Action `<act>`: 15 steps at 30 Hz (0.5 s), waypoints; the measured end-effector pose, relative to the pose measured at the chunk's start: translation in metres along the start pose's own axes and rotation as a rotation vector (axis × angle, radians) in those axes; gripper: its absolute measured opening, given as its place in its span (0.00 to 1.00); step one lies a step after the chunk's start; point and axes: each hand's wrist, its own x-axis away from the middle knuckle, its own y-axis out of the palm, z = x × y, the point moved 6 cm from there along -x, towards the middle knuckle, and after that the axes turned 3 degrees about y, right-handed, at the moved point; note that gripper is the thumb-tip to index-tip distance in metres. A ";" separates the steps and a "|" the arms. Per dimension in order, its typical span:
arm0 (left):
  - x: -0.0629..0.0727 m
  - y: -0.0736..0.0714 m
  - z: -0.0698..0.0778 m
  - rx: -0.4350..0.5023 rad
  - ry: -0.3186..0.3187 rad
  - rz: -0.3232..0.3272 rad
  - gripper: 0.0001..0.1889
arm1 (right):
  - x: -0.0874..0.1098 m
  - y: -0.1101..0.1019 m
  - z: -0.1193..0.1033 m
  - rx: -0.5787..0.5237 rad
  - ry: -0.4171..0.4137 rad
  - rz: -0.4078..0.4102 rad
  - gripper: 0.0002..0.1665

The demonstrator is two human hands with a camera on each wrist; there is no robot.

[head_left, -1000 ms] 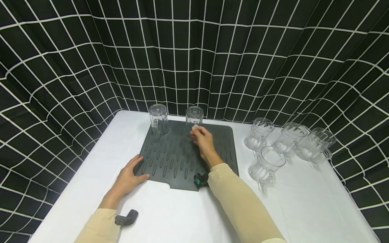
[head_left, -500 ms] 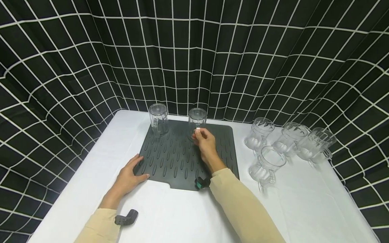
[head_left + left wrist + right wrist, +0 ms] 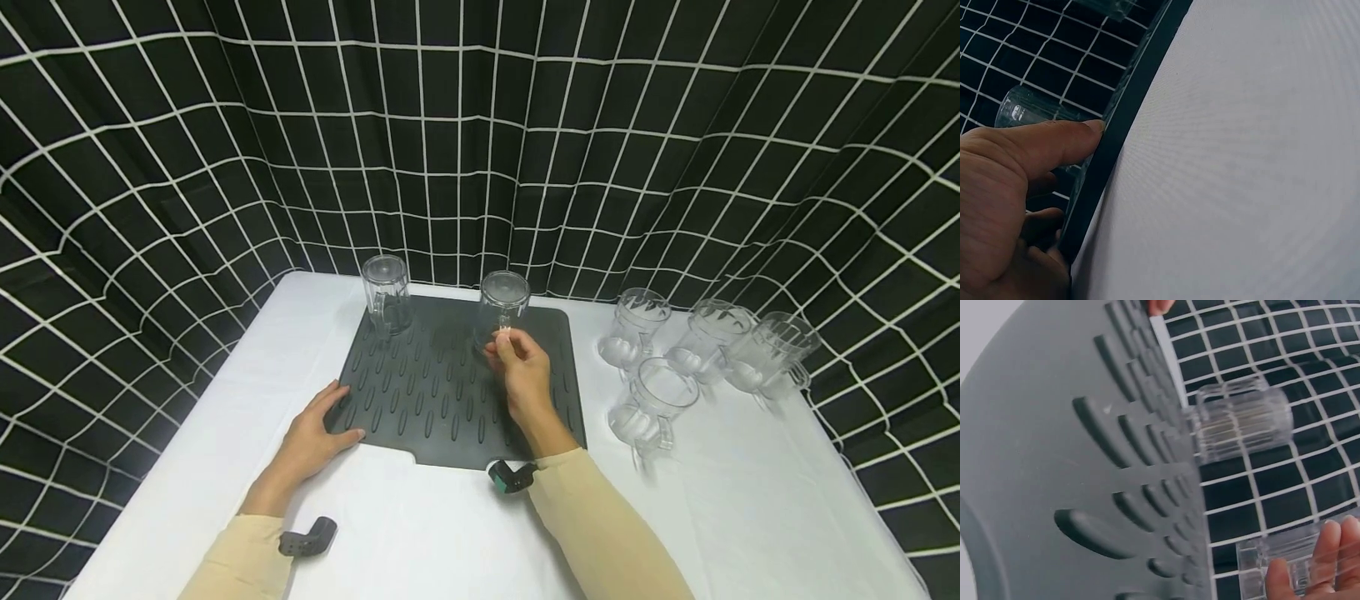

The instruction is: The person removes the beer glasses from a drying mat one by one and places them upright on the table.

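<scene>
My right hand (image 3: pixel 525 375) pinches the handle of a clear glass mug (image 3: pixel 505 292), which is upside down over the back of a dark grey ridged mat (image 3: pixel 442 400). In the right wrist view, a gap shows between this mug (image 3: pixel 1250 562) and the mat (image 3: pixel 1029 425); the fingers (image 3: pixel 1329 556) are at its side. A second inverted mug (image 3: pixel 386 292) stands on the mat's back left corner. My left hand (image 3: pixel 311 433) rests at the front left corner of the mat, thumb and fingers spread. Its thumb (image 3: pixel 1060 140) lies straight on the mat's edge in the left wrist view.
Several upright glass mugs stand on the white table (image 3: pixel 750 500) to the right of the mat, the nearest mug (image 3: pixel 652 404) in front of the others (image 3: pixel 641 325). A black curtain (image 3: pixel 450 125) with white grid lines closes off the back and sides.
The right hand has carried its inverted mug to the right and slightly nearer, widening the space from the left mug. The left hand stays at the mat's corner.
</scene>
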 end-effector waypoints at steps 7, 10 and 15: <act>-0.001 -0.001 0.000 0.003 0.004 -0.002 0.42 | 0.021 -0.013 -0.022 -0.017 -0.068 -0.009 0.15; -0.001 -0.001 -0.001 0.009 0.008 0.003 0.42 | 0.027 -0.019 -0.029 -0.019 -0.092 -0.011 0.17; -0.001 0.001 -0.002 0.011 0.003 -0.002 0.42 | 0.039 -0.031 -0.035 -0.065 -0.117 0.008 0.17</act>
